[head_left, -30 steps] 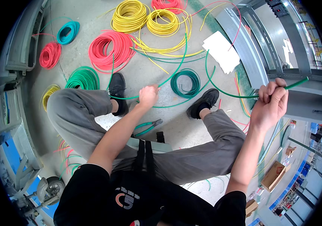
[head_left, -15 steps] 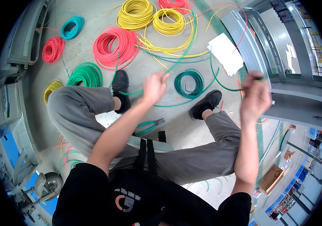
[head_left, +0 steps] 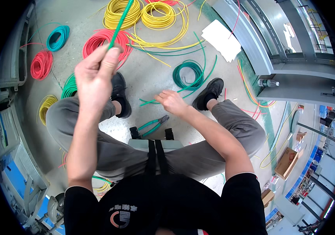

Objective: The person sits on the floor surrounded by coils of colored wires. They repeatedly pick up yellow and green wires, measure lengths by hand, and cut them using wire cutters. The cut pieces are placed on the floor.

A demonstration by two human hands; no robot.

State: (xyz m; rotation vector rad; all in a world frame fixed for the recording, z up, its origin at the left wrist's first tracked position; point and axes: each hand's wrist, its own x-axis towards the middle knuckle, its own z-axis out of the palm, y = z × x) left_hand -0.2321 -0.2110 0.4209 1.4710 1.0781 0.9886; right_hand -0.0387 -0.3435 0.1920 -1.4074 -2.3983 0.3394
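Raised at the left, my left hand (head_left: 95, 80) pinches a green wire (head_left: 121, 24) between thumb and fingers, and the wire runs up past the top edge. My right hand (head_left: 172, 102) is low between my knees, its fingers closed at another green wire length (head_left: 199, 81) that slants across the floor; the fingertips partly cover it. Near that hand lies a dark green wire coil (head_left: 188, 76). Cutting pliers with green handles (head_left: 152, 126) rest on the floor below my right hand.
Yellow wire coils (head_left: 121, 13), red coils (head_left: 41, 65), a teal coil (head_left: 58, 38) and a green coil (head_left: 69, 87) lie around my feet. White sheets (head_left: 221, 40) are beside a grey metal cabinet frame (head_left: 302, 88) holding a clear bottle (head_left: 268, 83). A cardboard box (head_left: 286, 163) stands at right.
My left hand has risen and moved left with green wire. My right hand has come down and left from the cabinet side to the floor wires. The view has shifted slightly.
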